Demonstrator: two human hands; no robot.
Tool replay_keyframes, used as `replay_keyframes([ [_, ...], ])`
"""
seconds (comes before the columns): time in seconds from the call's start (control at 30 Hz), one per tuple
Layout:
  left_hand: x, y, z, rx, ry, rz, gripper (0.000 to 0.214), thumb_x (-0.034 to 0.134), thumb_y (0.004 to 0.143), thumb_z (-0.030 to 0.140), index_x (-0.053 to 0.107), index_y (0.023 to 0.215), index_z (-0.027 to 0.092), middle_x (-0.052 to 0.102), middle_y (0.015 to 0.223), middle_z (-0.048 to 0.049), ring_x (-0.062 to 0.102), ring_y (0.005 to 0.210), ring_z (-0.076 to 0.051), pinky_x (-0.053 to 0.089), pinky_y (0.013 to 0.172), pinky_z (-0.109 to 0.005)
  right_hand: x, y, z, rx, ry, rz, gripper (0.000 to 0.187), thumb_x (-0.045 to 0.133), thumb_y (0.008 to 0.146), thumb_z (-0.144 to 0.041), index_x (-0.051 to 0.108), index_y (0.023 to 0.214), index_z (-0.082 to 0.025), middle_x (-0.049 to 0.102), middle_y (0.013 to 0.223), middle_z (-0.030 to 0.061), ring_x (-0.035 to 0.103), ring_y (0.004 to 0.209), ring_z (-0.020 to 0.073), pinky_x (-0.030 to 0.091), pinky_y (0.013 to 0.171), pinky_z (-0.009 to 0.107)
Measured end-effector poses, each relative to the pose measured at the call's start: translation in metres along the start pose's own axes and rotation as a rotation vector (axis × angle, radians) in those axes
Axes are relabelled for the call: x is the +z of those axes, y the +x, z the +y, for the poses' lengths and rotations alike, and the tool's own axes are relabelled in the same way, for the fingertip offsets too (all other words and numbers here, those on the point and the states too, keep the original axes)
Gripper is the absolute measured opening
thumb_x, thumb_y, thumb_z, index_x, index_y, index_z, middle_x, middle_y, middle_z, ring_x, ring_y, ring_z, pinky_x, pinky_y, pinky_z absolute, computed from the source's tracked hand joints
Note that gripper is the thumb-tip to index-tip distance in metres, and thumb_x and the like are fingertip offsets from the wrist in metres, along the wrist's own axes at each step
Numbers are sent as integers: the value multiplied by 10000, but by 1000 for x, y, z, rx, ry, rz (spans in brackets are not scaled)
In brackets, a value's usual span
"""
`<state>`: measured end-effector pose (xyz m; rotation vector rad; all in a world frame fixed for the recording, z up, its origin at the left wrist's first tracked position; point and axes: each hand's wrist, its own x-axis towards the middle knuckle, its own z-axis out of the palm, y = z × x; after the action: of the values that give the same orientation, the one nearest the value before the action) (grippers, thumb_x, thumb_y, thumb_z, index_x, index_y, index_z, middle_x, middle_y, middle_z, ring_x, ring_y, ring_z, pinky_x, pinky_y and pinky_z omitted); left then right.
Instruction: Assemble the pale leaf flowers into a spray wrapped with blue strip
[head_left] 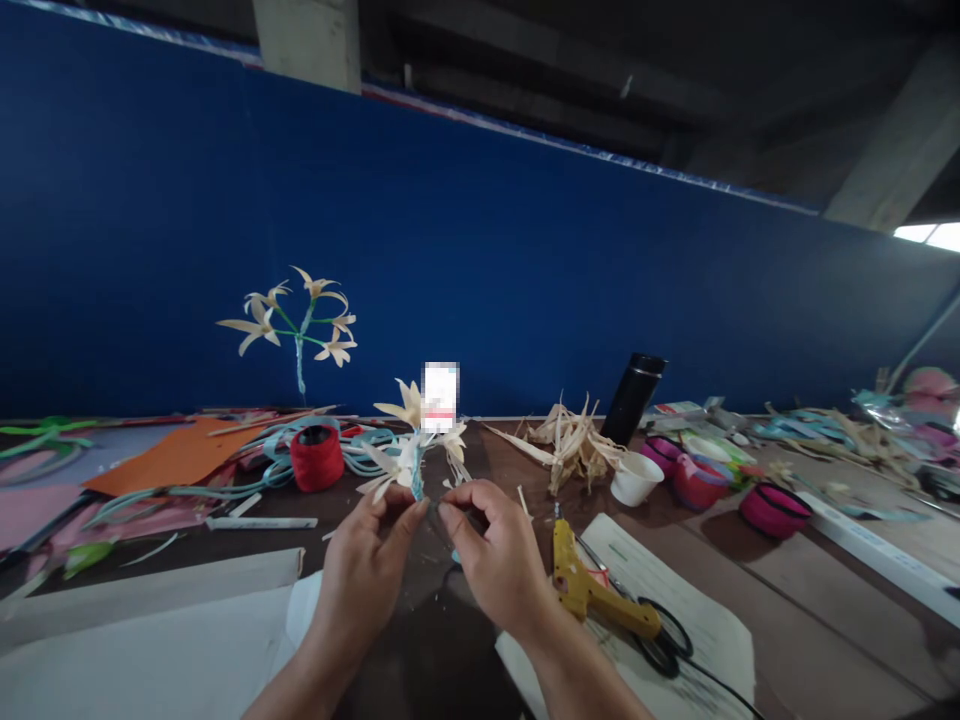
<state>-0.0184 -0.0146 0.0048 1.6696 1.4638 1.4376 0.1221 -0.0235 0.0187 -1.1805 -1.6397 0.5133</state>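
Between the thumb and fingers of my left hand [366,560] is the pale blue wrapped stem of an artificial flower spray [406,462], held upright with its cream, pointed petals above the fingers. My right hand [501,555] is just to the right, its thumb and forefinger pinched together close to the stem. Whatever those fingertips hold is too small to make out. A similar flower spray [300,335], with several cream blooms on green stalks, stands behind to the left against the blue wall.
Red tape roll [317,460], pale blue cords and coloured sheets lie left, above a white pen [262,523] and cardboard [150,640]. Right are dried husks [566,445], a white cup [636,478], black flask [634,400], yellow glue gun [589,590], black-handled scissors [664,640] and pink rolls [775,508].
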Motion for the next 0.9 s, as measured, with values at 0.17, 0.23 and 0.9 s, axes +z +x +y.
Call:
replay_keyframes([
  [0.17, 2, 0, -5, 104, 102, 50, 216, 531, 782, 371, 559, 886, 184, 625, 816, -16, 587, 755, -158, 440, 706, -248, 1, 0, -2, 23, 34, -48, 119, 534, 813, -226, 642, 792, -181, 659, 759, 4, 592, 702, 137, 433, 660, 229],
  [0.23, 3, -1, -6, 139, 121, 67, 209, 525, 788, 346, 555, 918, 185, 633, 861, -26, 599, 791, -164, 451, 711, -246, 2, 0, -1, 43, 53, -58, 129, 530, 819, -241, 642, 802, -178, 660, 760, 7, 593, 705, 139, 435, 665, 231],
  [0.9, 6, -6, -14, 245, 340, 180, 239, 482, 805, 357, 666, 766, 210, 712, 784, -52, 644, 781, -208, 472, 761, -293, 6, -2, 1, 49, 31, -47, 118, 521, 816, -224, 614, 764, -173, 621, 734, 9, 560, 684, 135, 412, 644, 220],
])
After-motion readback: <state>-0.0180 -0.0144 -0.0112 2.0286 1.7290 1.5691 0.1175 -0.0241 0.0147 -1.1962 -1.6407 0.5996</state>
